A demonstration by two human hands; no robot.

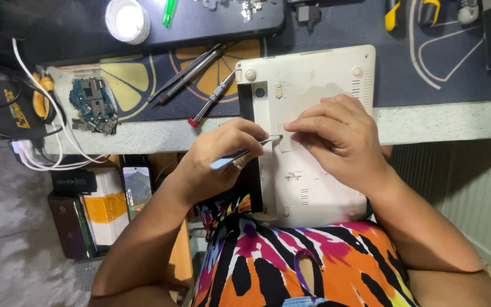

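- A white laptop (313, 113), flipped underside up, lies half on the workbench edge (439, 122) and half against the person's lap, over a bright patterned dress (291, 256).
- The left hand (217, 156) pinches a pair of metal tweezers (245, 152), fingers closed round the shaft, the tip touching the corner of a small rectangular cover panel (287, 141) near the middle of the laptop.
- The right hand (342, 139) rests on the laptop just right of that panel, fingers curled and fingertips pressed against the panel's edge, holding nothing.
- A red-capped screwdriver (214, 98) lies at a slant just left of the laptop's far corner, its tip nearly touching the case.
- Two dark slim tools (186, 74) lie farther left of the laptop on a mat printed with citrus slices (126, 85).
- A blue circuit board (92, 105) sits well left of the laptop, with white cables (46, 113) curving beside it.
- A round white container (127, 21) stands beyond the mat, up and left of the laptop.
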